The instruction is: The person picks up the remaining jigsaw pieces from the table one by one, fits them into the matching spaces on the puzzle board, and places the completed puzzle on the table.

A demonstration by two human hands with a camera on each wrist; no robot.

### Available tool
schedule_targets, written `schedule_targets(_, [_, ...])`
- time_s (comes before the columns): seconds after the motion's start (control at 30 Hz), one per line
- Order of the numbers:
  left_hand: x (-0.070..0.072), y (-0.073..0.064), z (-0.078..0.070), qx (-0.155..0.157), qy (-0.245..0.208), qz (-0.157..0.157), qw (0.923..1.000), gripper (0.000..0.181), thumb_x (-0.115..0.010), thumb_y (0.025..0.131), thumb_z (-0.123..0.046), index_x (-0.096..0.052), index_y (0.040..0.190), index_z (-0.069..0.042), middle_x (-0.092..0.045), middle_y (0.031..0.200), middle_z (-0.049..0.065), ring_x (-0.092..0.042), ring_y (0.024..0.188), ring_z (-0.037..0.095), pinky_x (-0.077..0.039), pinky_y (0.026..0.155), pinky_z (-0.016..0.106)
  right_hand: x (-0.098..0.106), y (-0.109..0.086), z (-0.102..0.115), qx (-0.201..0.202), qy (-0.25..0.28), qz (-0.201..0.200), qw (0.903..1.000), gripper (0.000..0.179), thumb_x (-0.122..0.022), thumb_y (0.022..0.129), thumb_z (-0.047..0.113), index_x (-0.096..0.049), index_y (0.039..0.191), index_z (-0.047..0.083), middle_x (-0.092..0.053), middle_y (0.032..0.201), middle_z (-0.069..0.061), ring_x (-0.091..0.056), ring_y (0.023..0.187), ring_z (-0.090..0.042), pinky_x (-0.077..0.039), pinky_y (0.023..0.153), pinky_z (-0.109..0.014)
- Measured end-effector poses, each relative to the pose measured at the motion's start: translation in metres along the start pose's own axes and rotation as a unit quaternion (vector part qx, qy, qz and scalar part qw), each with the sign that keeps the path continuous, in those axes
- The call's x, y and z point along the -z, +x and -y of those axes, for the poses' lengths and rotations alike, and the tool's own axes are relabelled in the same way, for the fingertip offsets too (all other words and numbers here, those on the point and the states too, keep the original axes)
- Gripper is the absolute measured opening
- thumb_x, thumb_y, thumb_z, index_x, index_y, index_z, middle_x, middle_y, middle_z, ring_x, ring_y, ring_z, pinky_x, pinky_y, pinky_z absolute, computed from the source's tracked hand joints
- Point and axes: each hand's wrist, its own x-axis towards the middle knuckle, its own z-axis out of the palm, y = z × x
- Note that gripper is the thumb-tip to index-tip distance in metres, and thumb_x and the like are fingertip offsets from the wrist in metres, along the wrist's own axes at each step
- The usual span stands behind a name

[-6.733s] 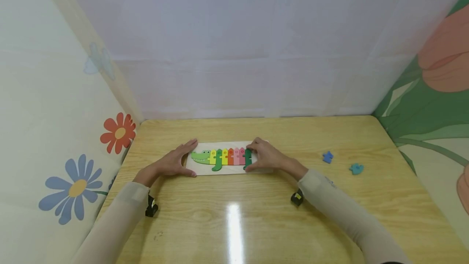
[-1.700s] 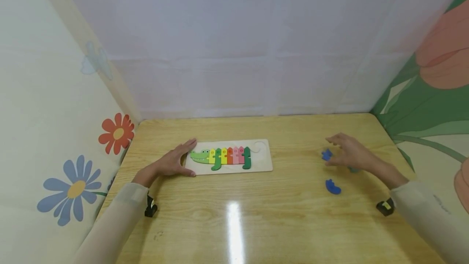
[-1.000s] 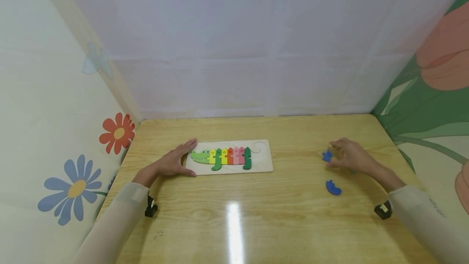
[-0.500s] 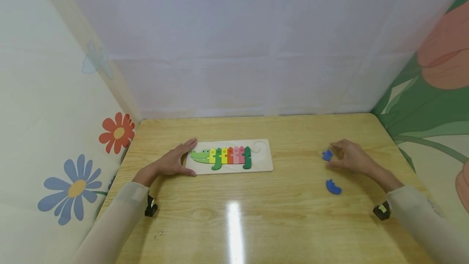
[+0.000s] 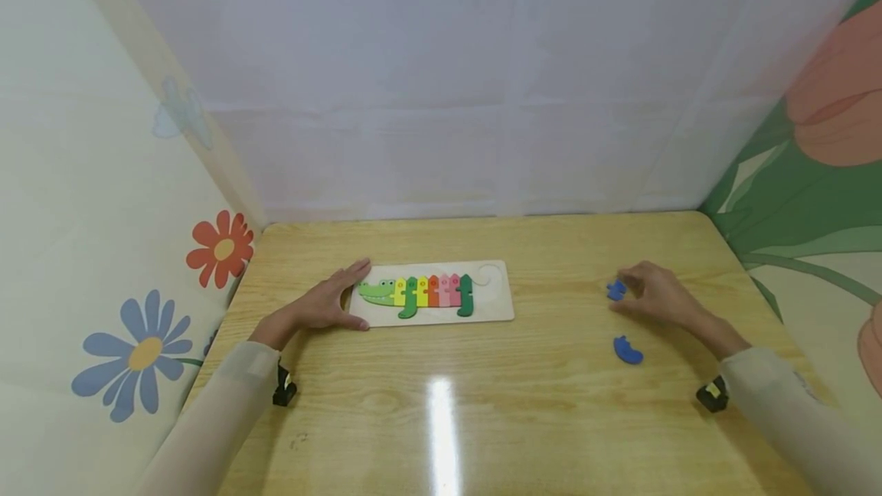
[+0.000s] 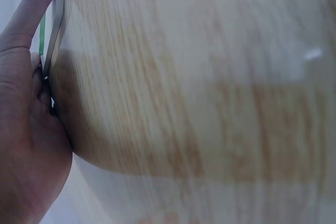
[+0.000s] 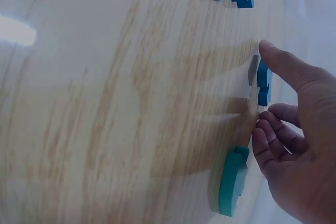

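A wooden puzzle board carries a crocodile of coloured pieces, from a green head to a dark green hind leg. Only a carved tail outline shows at its right end. My left hand rests at the board's left end, thumb and fingers spread along its corners. At the right, my right hand reaches over a small blue puzzle piece. In the right wrist view, that blue piece lies between thumb and fingertips, with gaps beside them. A teal piece lies under the hand, hidden in the head view.
A curved blue puzzle piece lies on the wooden table, nearer to me than the right hand. White cloth hangs behind the table, and printed flower panels stand at both sides.
My right hand has left the dark green leg piece on the board and moved right to the loose pieces. Lately it edges left, fingertips closer about the small blue piece. The left hand stays.
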Motion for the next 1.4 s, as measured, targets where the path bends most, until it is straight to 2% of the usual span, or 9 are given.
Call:
schedule_targets(0.47, [0.0013, -0.001, -0.0012, -0.005, 0.002, -0.001, 1.0, 0.122, -0.091, 0.082, -0.048, -0.018, 0.169, -0.004, -0.01, 0.178, 0.015, -0.008, 0.164, 0.039, -0.007, 0.131, 0.061, -0.0025, 0.001, -0.0003, -0.002, 0.022, -0.011, 0.9997, 0.053, -0.091, 0.084, 0.021, -0.072, 0.121, -0.012, -0.071, 0.106, -0.022, -0.067, 0.096, -0.037, -0.058, 0.086, -0.057])
schedule_targets(0.7, [0.001, -0.0015, -0.0022, -0.005, -0.004, 0.001, 1.0, 0.122, -0.091, 0.082, -0.048, -0.019, 0.169, -0.004, -0.01, 0.178, 0.015, -0.008, 0.164, 0.039, -0.007, 0.131, 0.062, -0.0042, 0.0004, 0.0004, 0.0, 0.046, -0.002, 0.9989, 0.05, -0.09, 0.086, 0.019, -0.072, 0.121, -0.012, -0.073, 0.106, -0.022, -0.071, 0.096, -0.037, -0.061, 0.085, -0.056])
schedule_targets(1.0, [0.0006, -0.0008, -0.0006, -0.01, -0.001, -0.002, 0.9999, 0.122, -0.091, 0.082, -0.048, -0.018, 0.169, -0.004, -0.01, 0.178, 0.014, -0.008, 0.164, 0.039, -0.007, 0.131, 0.062, -0.0047, 0.0021, -0.0007, 0.014, 0.053, -0.008, 0.9985, 0.044, -0.089, 0.085, 0.014, -0.073, 0.119, -0.01, -0.074, 0.104, -0.02, -0.072, 0.092, -0.034, -0.063, 0.083, -0.051])
schedule_targets(1.4, [0.0025, -0.0019, -0.0031, -0.014, -0.001, 0.001, 0.9999, 0.122, -0.091, 0.082, -0.048, -0.019, 0.169, -0.003, -0.011, 0.178, 0.015, -0.009, 0.163, 0.04, -0.009, 0.13, 0.063, -0.0071, 0.0052, 0.0031, 0.038, 0.05, -0.014, 0.9979, 0.046, -0.091, 0.081, 0.007, -0.073, 0.119, -0.011, -0.074, 0.107, -0.022, -0.071, 0.097, -0.038, -0.061, 0.088, -0.055])
